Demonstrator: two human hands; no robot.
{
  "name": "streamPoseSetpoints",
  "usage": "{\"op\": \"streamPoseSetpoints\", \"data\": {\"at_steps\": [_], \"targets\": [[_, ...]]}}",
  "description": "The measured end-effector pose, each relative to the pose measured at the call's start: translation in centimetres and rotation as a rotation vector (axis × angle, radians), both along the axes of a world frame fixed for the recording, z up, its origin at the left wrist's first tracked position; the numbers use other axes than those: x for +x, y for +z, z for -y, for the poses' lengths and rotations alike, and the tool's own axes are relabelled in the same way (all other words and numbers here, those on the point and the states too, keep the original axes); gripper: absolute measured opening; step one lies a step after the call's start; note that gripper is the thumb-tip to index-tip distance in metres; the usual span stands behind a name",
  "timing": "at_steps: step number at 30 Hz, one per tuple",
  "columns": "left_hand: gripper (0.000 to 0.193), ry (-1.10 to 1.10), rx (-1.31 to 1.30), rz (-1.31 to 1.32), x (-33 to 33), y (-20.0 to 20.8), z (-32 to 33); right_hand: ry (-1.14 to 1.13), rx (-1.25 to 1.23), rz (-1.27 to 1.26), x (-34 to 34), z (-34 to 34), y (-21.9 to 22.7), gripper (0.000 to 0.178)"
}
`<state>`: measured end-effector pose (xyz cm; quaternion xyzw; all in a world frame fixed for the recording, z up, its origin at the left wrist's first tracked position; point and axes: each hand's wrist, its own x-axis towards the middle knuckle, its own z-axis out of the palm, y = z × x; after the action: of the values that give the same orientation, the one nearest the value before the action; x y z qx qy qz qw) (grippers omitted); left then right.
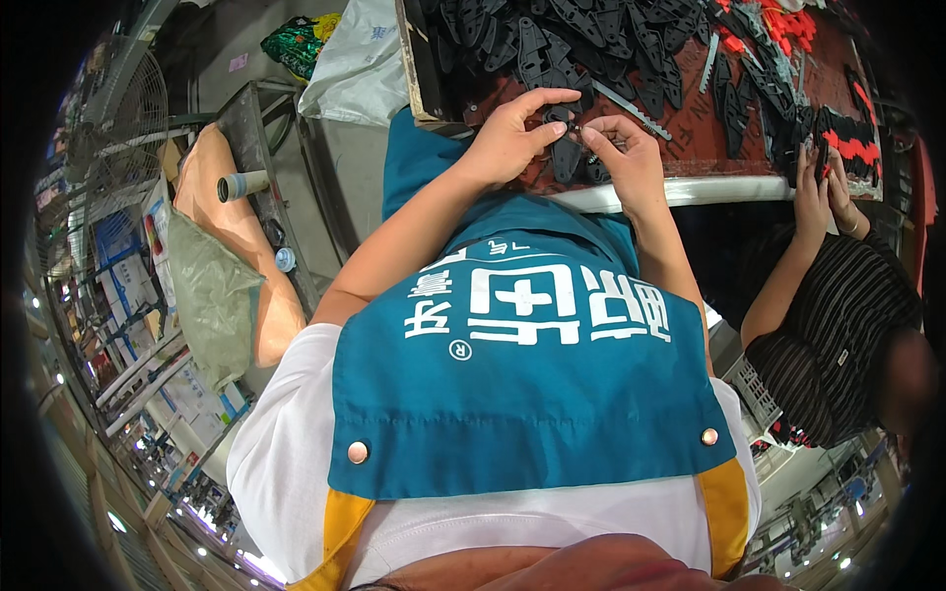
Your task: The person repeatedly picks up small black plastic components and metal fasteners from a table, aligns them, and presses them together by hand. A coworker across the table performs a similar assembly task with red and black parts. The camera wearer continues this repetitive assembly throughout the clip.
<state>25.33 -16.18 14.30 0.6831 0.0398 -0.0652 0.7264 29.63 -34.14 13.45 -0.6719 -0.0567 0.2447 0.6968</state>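
Note:
At the front edge of a red-topped table [690, 163], both my hands work close together over a flat, black plastic part [566, 158]. My left hand [510, 138] holds this part with the thumb on it and the index finger stretched along its far side. Beside it my right hand [631, 163] is closed in a pinch, thumb and index finger meeting at the part's right side. Something tiny and dark seems to sit between those fingertips, too small to name. The black part's lower end points toward me.
A heap of black plastic parts [611, 44] covers the far table, with red parts [783, 30] and a grey toothed strip [633, 108]. At right, a co-worker's hands [826, 192] handle a part. Left are a white bag [353, 69] and a cardboard tube [242, 185].

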Motion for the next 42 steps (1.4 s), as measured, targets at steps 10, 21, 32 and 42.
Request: {"op": "streamPoseSetpoints", "data": {"at_steps": [10,21,32,42], "targets": [[0.035,-0.019,0.037,0.015,0.2,1.0,0.2,-0.092,0.069,-0.230,-0.6,-0.4,0.3,0.015],[0.033,0.012,0.034,0.051,0.1,0.4,0.2,-0.103,0.073,-0.150,-0.1,-0.8,1.1,0.015],[0.032,-0.122,0.131,0.052,0.4,0.3,0.1,0.016,0.048,-0.259,0.0,0.9,-0.7,0.021],[0.070,0.322,1.457,0.298,6.0,-3.6,-0.6,-0.665,0.287,-0.211,6.9,9.4,-2.5,0.027]]}}
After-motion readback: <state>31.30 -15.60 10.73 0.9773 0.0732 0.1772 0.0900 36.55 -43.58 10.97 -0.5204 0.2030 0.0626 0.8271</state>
